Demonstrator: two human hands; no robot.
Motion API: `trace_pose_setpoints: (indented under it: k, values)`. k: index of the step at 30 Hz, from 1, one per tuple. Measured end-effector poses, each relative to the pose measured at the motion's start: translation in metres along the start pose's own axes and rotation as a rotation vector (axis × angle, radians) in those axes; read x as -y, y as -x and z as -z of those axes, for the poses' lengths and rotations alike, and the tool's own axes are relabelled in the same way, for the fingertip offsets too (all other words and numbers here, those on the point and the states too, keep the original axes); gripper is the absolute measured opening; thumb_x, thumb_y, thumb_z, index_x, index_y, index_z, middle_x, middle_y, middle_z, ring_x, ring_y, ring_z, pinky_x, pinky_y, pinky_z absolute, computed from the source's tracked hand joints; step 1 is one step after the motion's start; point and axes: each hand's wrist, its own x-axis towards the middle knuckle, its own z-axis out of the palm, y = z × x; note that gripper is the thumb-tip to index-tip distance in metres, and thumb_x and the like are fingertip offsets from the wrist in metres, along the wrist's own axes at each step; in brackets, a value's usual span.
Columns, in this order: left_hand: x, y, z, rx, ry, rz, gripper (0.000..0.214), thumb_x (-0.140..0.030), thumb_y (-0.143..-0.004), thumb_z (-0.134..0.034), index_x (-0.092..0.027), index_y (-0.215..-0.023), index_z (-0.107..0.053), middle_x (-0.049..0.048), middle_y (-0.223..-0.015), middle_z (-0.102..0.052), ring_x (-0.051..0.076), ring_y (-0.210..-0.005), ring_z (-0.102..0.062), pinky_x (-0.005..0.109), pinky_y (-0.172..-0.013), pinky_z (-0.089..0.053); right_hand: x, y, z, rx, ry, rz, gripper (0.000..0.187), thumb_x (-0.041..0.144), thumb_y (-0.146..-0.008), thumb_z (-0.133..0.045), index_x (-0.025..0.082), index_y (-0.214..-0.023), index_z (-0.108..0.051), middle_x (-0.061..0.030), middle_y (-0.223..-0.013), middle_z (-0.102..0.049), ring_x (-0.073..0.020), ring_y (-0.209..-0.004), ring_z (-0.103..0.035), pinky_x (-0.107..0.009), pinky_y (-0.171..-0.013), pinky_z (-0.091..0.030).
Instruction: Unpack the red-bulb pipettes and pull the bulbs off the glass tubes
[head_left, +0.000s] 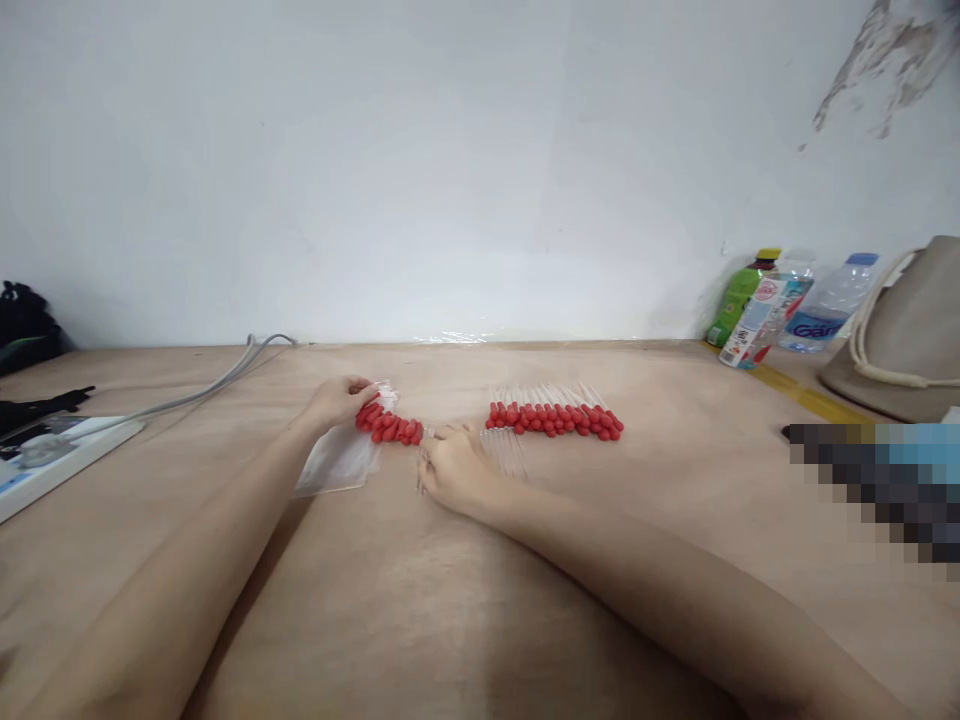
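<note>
At the left end of a heap of red rubber bulbs [397,429], my left hand [341,402] has its fingers curled and pinches a bulb at the end. Clear plastic bags [341,462] lie under and in front of that hand. My right hand [454,465] bends over the wooden table, fingers closed around thin clear tubes; a tube end sticks out beside the fingertips. More clear tubes [506,452] lie side by side just right of this hand. Behind them is a row of droppers [555,417] with red bulbs towards me and pale stems pointing to the wall.
A white power strip [90,450] with a grey cable [217,382] lies at the left. Bottles [825,305], a carton [765,318] and a beige bag [900,330] stand at the back right. A white wall [480,180] bounds the table [420,620].
</note>
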Motion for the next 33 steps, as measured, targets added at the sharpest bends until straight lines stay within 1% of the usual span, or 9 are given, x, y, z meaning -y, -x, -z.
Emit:
trace_pose_setpoints:
  k: [5,8,11,14,19,22,25,29,33]
  values:
    - [0.001,0.000,0.002,-0.013,0.008,0.008,0.034,-0.046,-0.069,-0.050,-0.018,-0.080,-0.066,0.0031,-0.078,-0.069,0.021,-0.075,-0.062,0.025,-0.066,-0.045,0.003,0.003,0.004,0.052,-0.109,-0.025,0.043,0.056,-0.078,-0.049,0.014,-0.077,-0.061,-0.0099,-0.087,-0.058,-0.0238,-0.093,-0.048,-0.039,-0.079,-0.028]
    - [0.004,0.000,0.001,0.006,0.024,0.002,0.038,-0.049,-0.068,-0.052,-0.018,-0.085,-0.065,0.0033,-0.079,-0.069,0.020,-0.075,-0.062,0.024,-0.065,-0.045,0.001,0.006,0.009,0.037,-0.130,-0.007,0.053,0.065,-0.074,-0.047,0.014,-0.083,-0.062,-0.0098,-0.088,-0.057,-0.0236,-0.091,-0.047,-0.039,-0.078,-0.026]
    - [0.007,0.000,0.000,0.033,0.030,-0.008,0.040,-0.050,-0.065,-0.055,-0.017,-0.086,-0.065,0.0040,-0.079,-0.069,0.020,-0.074,-0.062,0.024,-0.065,-0.045,-0.005,0.013,0.016,-0.029,-0.154,-0.022,0.047,0.061,-0.075,-0.050,0.016,-0.084,-0.064,-0.0066,-0.084,-0.058,-0.0199,-0.086,-0.048,-0.037,-0.077,-0.025]
    - [0.006,0.001,0.000,0.048,0.021,-0.018,0.037,-0.049,-0.065,-0.056,-0.018,-0.083,-0.066,0.0038,-0.078,-0.069,0.020,-0.074,-0.062,0.024,-0.065,-0.045,-0.016,0.031,0.022,-0.160,-0.152,-0.042,0.037,0.052,-0.077,-0.053,0.018,-0.083,-0.065,-0.0041,-0.079,-0.057,-0.0164,-0.080,-0.048,-0.035,-0.076,-0.024]
    - [-0.003,0.004,0.006,-0.045,-0.022,-0.036,0.034,-0.046,-0.070,-0.050,-0.017,-0.082,-0.065,0.0040,-0.079,-0.067,0.021,-0.077,-0.060,0.026,-0.066,-0.044,-0.049,0.080,0.034,-0.395,-0.078,-0.013,0.020,0.036,-0.080,-0.054,0.019,-0.082,-0.065,-0.0017,-0.070,-0.057,-0.0140,-0.071,-0.047,-0.035,-0.078,-0.024]
    - [-0.021,0.010,0.009,-0.129,-0.059,-0.071,0.031,-0.042,-0.071,-0.050,-0.016,-0.080,-0.065,0.0059,-0.079,-0.066,0.023,-0.076,-0.059,0.030,-0.068,-0.043,-0.069,0.111,0.047,-0.400,-0.023,-0.025,0.016,0.029,-0.081,-0.052,0.019,-0.079,-0.065,-0.0009,-0.065,-0.055,-0.0133,-0.067,-0.046,-0.034,-0.075,-0.026]
    - [-0.052,0.022,-0.001,-0.149,-0.067,-0.178,0.027,-0.039,-0.073,-0.050,-0.017,-0.080,-0.064,0.0059,-0.084,-0.065,0.023,-0.078,-0.058,0.032,-0.071,-0.043,-0.084,0.134,0.059,-0.408,0.021,-0.037,0.013,0.025,-0.080,-0.053,0.020,-0.079,-0.064,0.0001,-0.061,-0.053,-0.0128,-0.064,-0.046,-0.033,-0.073,-0.027]
    - [-0.102,0.044,-0.035,-0.019,-0.061,-0.408,0.019,-0.037,-0.070,-0.057,-0.019,-0.075,-0.064,0.0030,-0.083,-0.063,0.020,-0.081,-0.057,0.029,-0.074,-0.043,-0.093,0.147,0.065,-0.393,0.051,-0.059,0.013,0.024,-0.080,-0.052,0.020,-0.078,-0.064,0.0009,-0.060,-0.053,-0.0119,-0.062,-0.047,-0.032,-0.072,-0.027]
    - [-0.138,0.061,-0.071,0.074,-0.136,-0.708,0.028,-0.043,-0.071,-0.060,-0.018,-0.081,-0.060,0.0064,-0.082,-0.060,0.023,-0.081,-0.055,0.034,-0.074,-0.042,-0.091,0.144,0.066,-0.372,0.057,-0.053,0.014,0.023,-0.081,-0.051,0.019,-0.076,-0.063,0.0004,-0.061,-0.053,-0.0119,-0.062,-0.047,-0.032,-0.073,-0.027]
